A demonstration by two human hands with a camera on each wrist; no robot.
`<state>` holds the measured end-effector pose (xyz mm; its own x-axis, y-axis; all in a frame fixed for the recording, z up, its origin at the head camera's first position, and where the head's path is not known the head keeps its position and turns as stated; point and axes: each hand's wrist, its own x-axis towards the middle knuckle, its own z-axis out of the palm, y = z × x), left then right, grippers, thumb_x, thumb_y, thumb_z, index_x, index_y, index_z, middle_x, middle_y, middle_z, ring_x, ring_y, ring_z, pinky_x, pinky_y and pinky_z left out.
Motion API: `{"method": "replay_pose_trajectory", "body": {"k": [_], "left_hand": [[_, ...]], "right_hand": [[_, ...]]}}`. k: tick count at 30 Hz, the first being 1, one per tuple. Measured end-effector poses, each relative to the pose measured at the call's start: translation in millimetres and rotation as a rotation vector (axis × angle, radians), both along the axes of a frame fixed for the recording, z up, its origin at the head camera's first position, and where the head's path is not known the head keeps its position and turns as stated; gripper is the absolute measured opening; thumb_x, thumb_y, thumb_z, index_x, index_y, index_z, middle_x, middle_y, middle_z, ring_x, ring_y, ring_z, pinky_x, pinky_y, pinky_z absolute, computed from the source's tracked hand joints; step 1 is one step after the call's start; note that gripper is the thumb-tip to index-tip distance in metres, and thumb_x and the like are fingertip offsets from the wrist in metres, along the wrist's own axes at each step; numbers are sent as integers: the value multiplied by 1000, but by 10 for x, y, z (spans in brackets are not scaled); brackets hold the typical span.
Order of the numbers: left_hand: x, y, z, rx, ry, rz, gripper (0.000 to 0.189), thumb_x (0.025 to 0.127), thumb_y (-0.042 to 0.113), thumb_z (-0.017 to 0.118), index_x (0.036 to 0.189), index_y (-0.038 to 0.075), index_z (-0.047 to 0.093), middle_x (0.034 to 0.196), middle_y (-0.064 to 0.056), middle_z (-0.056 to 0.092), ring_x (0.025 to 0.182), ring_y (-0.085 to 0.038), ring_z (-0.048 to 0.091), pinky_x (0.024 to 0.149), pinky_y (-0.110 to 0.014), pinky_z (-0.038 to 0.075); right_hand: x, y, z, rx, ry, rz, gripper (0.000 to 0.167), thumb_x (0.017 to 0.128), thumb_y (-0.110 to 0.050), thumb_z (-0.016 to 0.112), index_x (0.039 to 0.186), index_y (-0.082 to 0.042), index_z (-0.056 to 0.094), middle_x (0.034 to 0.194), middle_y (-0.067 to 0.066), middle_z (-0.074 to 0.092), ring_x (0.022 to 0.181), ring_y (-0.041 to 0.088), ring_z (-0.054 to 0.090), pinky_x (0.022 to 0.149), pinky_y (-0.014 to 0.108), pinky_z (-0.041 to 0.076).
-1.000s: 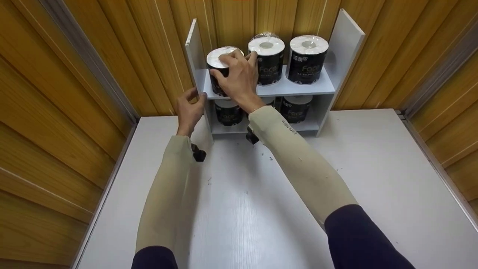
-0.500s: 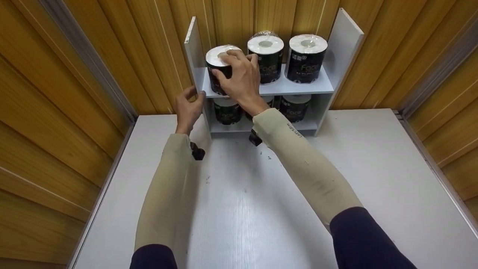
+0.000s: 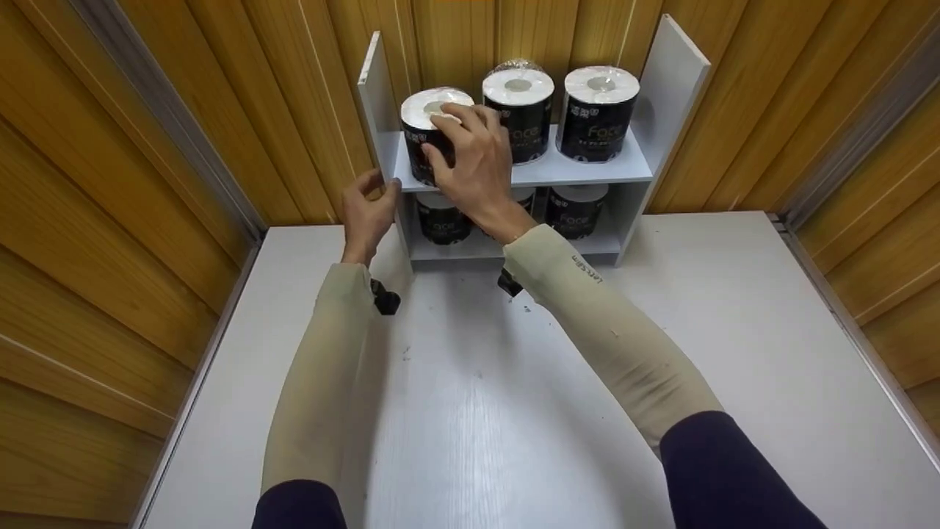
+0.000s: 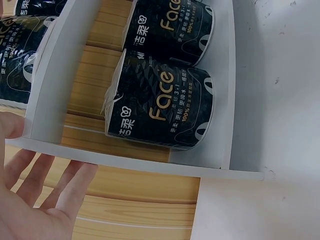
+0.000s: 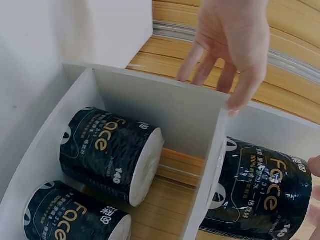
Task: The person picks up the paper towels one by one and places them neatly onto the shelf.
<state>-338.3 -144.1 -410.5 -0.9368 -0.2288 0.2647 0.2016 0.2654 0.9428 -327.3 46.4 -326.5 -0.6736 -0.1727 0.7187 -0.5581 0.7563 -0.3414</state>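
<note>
A black-wrapped toilet paper roll (image 3: 422, 150) stands upright at the left end of the white shelf's upper board (image 3: 584, 173). My right hand (image 3: 477, 162) curves over its top and right side, thumb against the front wrapper. In the right wrist view only fingertips (image 5: 315, 192) show at that roll's top end (image 5: 262, 190). My left hand (image 3: 367, 213) pinches the front edge of the shelf's left side panel (image 3: 378, 110), with the thumb at the board's corner and the fingers outside, as the left wrist view shows of the left hand (image 4: 45, 200).
Two similar rolls stand beside it on the upper board, the middle one (image 3: 520, 117) and the right one (image 3: 598, 114). Several more rolls (image 3: 576, 213) fill the lower level. A wood-grain wall (image 3: 294, 110) rises behind the shelf; the white table (image 3: 440, 411) extends in front.
My right hand has slid slightly to the right across the left roll, baring more of its top and front. The roll stays in place. My left hand keeps its hold on the side panel.
</note>
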Motion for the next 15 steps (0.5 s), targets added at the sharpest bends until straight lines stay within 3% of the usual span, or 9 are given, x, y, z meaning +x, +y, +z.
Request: {"method": "replay_pose_trajectory", "body": {"k": [4,15], "left_hand": [[-2,-4,3,-11,-3,6,42,103,23,69,140,4,68,140,-15,68,138,-26,57,115,-42,48],[5,-9,11,-12,-6,7,44,103,24,69,141,4,67,142,-15,67,141,-28,55,119,-46,45]], "right_hand": [[16,9,-72,28,43,34,37,104,-28,69,137,-11,73,150,5,65,146,33,50,120,48,40],[-11,27,-195,40,98,92,39,106,-19,64,142,-6,68,152,7,64,150,33,50,129,33,29]]}}
